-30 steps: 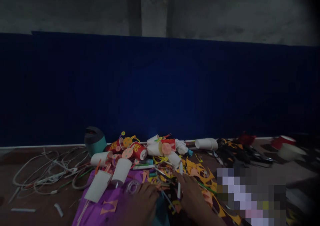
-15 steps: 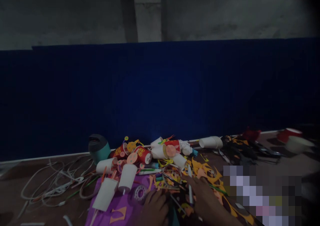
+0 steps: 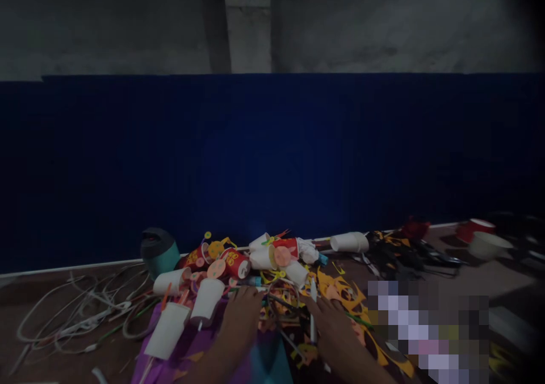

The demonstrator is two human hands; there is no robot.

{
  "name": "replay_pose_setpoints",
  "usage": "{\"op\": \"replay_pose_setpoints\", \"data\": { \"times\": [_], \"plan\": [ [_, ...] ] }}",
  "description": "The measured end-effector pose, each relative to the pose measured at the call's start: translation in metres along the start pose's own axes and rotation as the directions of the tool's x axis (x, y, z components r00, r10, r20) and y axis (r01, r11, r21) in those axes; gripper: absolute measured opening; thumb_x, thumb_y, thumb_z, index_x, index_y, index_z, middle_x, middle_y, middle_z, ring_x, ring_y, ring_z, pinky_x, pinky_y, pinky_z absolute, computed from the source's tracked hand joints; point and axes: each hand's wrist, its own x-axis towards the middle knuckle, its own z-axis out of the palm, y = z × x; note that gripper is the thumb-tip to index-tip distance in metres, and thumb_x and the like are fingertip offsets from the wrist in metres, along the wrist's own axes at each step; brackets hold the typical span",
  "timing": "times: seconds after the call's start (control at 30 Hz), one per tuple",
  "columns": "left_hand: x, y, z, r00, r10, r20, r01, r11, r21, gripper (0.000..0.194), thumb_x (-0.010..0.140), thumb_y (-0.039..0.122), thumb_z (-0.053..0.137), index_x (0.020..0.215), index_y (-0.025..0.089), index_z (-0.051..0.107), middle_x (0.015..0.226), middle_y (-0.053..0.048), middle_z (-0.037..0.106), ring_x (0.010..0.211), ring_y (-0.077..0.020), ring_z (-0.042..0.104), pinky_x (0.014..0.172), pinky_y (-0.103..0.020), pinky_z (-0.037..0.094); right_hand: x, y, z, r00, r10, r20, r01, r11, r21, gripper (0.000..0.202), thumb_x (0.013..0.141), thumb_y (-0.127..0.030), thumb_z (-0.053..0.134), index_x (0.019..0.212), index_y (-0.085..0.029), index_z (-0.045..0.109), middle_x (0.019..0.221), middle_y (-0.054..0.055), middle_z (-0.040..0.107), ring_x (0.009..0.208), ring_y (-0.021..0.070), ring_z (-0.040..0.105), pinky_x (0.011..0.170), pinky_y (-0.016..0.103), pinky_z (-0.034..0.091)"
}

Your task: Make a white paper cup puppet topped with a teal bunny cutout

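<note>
My left hand (image 3: 242,311) lies over the purple sheet (image 3: 142,367), its fingers stretched out toward the clutter and apparently holding nothing. Its fingertips reach a blue-capped piece (image 3: 254,281) and partly hide what lies beneath. My right hand (image 3: 331,320) is over the paper scraps, with a slim white marker (image 3: 314,316) upright between its fingers. Between the hands lie a looped cord (image 3: 279,304) and orange cut-outs. A white paper cup (image 3: 207,300) tilts just left of my left hand, and another white cup (image 3: 167,332) sits nearer me.
Red printed cups (image 3: 234,262) and white cups (image 3: 349,242) lie along the blue panel (image 3: 272,157). A teal, dark-topped container (image 3: 159,253) stands behind tangled white cables (image 3: 80,310). Yellow paper scraps (image 3: 340,290) spread rightward. Bowls (image 3: 489,245) sit at far right; a pixelated patch covers the lower right.
My left hand has moved forward and left, from the near edge to the clutter, now covering the white ring. A teal surface shows below it. The view has shifted slightly right.
</note>
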Motion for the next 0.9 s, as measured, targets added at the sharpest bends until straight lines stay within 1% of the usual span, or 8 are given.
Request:
{"op": "replay_pose_setpoints", "data": {
  "times": [0.23, 0.37, 0.53, 0.57, 0.63, 0.7, 0.77, 0.9],
  "plan": [
    [0.015, 0.004, 0.010, 0.997, -0.075, -0.023, 0.070, 0.983, -0.171, 0.028, 0.077, 0.007, 0.048, 0.099, 0.016, 0.064, 0.105, -0.011, 0.061, 0.107, -0.0286, 0.048, 0.095, -0.045, 0.031, -0.008, -0.009, -0.008, 0.999, -0.036, 0.000, 0.035, 0.986, 0.164, 0.084, 0.059, -0.003, 0.048, 0.139, -0.023, 0.035, 0.130, 0.010, 0.050, 0.123, 0.0292, 0.039, 0.103, 0.045, 0.027],
    [0.008, -0.005, -0.003, 0.986, -0.161, -0.054, 0.122, 0.892, -0.436, 0.017, 0.074, 0.011, 0.052, 0.087, 0.018, 0.062, 0.096, -0.007, 0.061, 0.100, -0.0253, 0.052, 0.091, -0.039, 0.036, -0.011, -0.018, -0.015, 0.997, -0.071, -0.019, 0.073, 0.925, 0.373, 0.065, 0.076, -0.019, 0.052, 0.138, -0.025, 0.035, 0.137, 0.010, 0.043, 0.127, 0.0280, 0.036, 0.103, 0.043, 0.033],
    [-0.001, 0.002, -0.016, 0.965, -0.259, 0.039, 0.176, 0.534, -0.827, 0.027, 0.086, 0.035, 0.045, 0.102, 0.016, 0.056, 0.086, -0.006, 0.065, 0.081, -0.0197, 0.063, 0.071, -0.031, 0.048, -0.008, -0.036, -0.021, 0.963, -0.267, -0.031, 0.242, 0.808, 0.537, 0.045, 0.091, -0.014, 0.033, 0.132, -0.026, 0.045, 0.128, 0.009, 0.056, 0.112, 0.0206, 0.055, 0.095, 0.034, 0.044],
    [-0.003, 0.005, -0.017, 0.956, -0.282, 0.074, 0.186, 0.394, -0.900, 0.031, 0.087, 0.038, 0.045, 0.107, 0.017, 0.054, 0.090, -0.006, 0.066, 0.082, -0.0196, 0.064, 0.072, -0.031, 0.049, -0.008, -0.040, -0.022, 0.963, -0.268, -0.035, 0.244, 0.807, 0.538, 0.047, 0.091, -0.016, 0.034, 0.136, -0.026, 0.040, 0.130, 0.008, 0.055, 0.114, 0.0210, 0.055, 0.097, 0.034, 0.043],
    [-0.006, 0.011, -0.016, 0.931, -0.317, 0.181, 0.175, -0.047, -0.983, 0.036, 0.082, 0.040, 0.057, 0.111, 0.019, 0.054, 0.094, -0.006, 0.067, 0.086, -0.0193, 0.064, 0.076, -0.031, 0.049, -0.009, -0.048, -0.022, 0.975, -0.221, -0.023, 0.198, 0.822, 0.534, 0.049, 0.092, -0.020, 0.036, 0.141, -0.026, 0.032, 0.131, 0.009, 0.055, 0.111, 0.0224, 0.057, 0.096, 0.035, 0.044],
    [-0.007, 0.014, -0.014, 0.909, -0.322, 0.266, 0.129, -0.390, -0.912, 0.037, 0.073, 0.033, 0.069, 0.107, 0.021, 0.058, 0.093, -0.004, 0.067, 0.087, -0.0183, 0.064, 0.080, -0.030, 0.048, -0.010, -0.053, -0.022, 0.988, -0.151, 0.009, 0.123, 0.837, 0.533, 0.050, 0.093, -0.023, 0.036, 0.142, -0.023, 0.029, 0.128, 0.012, 0.057, 0.104, 0.0240, 0.061, 0.091, 0.036, 0.047],
    [-0.008, 0.016, -0.013, 0.895, -0.339, 0.291, 0.105, -0.473, -0.875, 0.032, 0.070, 0.027, 0.073, 0.100, 0.019, 0.063, 0.089, -0.003, 0.068, 0.084, -0.0177, 0.064, 0.079, -0.028, 0.048, -0.010, -0.056, -0.023, 0.992, -0.119, 0.034, 0.083, 0.843, 0.532, 0.049, 0.093, -0.024, 0.036, 0.141, -0.021, 0.030, 0.124, 0.014, 0.060, 0.101, 0.0251, 0.063, 0.088, 0.037, 0.048],
    [-0.007, 0.016, -0.015, 0.891, -0.367, 0.267, 0.116, -0.385, -0.916, 0.031, 0.068, 0.027, 0.075, 0.097, 0.016, 0.066, 0.083, -0.002, 0.067, 0.078, -0.0171, 0.063, 0.074, -0.027, 0.048, -0.008, -0.058, -0.026, 0.996, -0.080, 0.031, 0.048, 0.822, 0.567, 0.045, 0.093, -0.026, 0.037, 0.138, -0.025, 0.034, 0.126, 0.011, 0.058, 0.106, 0.0239, 0.060, 0.094, 0.038, 0.044]
  ]
}}
